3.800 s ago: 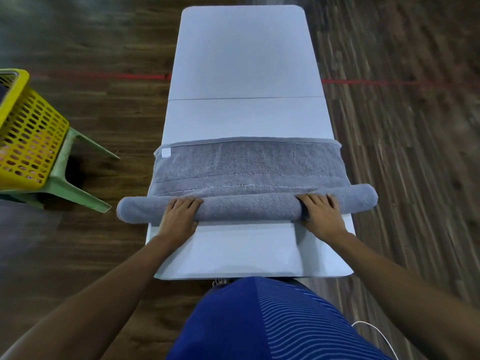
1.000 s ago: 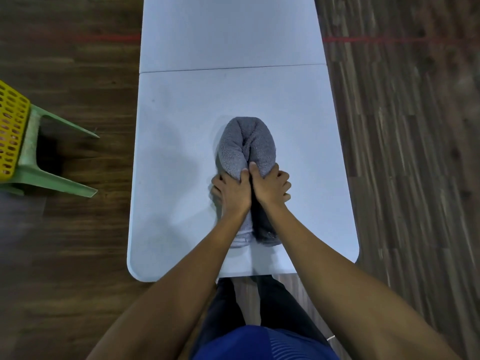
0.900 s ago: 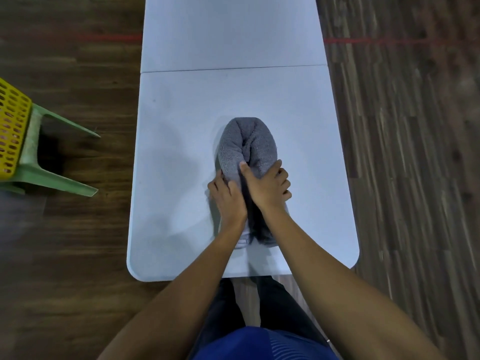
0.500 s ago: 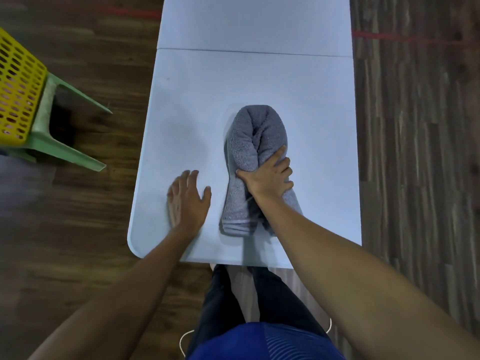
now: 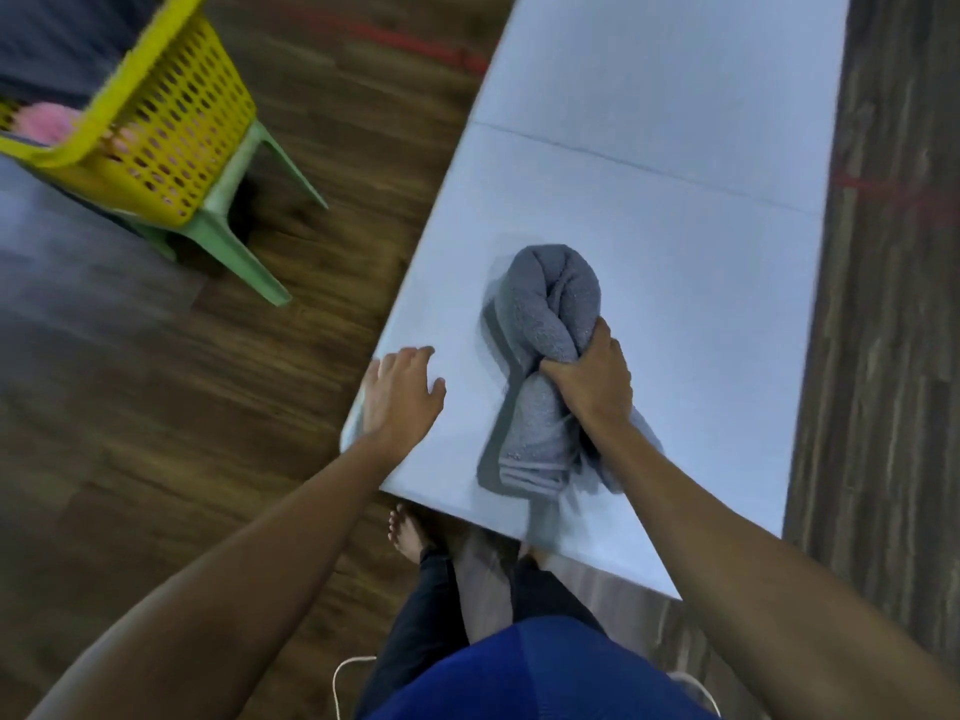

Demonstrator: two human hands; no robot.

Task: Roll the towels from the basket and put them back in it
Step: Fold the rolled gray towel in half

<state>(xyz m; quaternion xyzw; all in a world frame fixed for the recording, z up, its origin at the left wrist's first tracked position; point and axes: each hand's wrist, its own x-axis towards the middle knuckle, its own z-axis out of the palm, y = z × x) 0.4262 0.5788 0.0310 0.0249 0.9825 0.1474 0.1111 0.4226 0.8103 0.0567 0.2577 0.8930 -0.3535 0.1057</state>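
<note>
right hand (image 5: 592, 387): clenched round grey towel roll (image 5: 550, 309) on table (image 5: 675, 148) | left hand (image 5: 402, 394): spread, at towel's 9 o'clock by table edge | yellow basket (image 5: 176, 122): 10 o'clock, holds something pink (image 5: 44, 123), perhaps a towel

I read the grey towel (image 5: 545, 314) on the table (image 5: 675, 148) as thick terry cloth, nubby and matt, with a flat stitched hem at the end by the table's near edge. The table top looks like smooth pale plastic, matt with a faint sheen, crossed by a thin seam. Left of the table, the yellow basket (image 5: 171, 122) is shiny perforated plastic. The green stool (image 5: 234, 241) under it is smooth moulded plastic. The floor (image 5: 156, 407) around the table is dark wood-grain plank, slightly glossy. Something pink and fuzzy (image 5: 44, 124) lies in the basket, too blurred to name.
</note>
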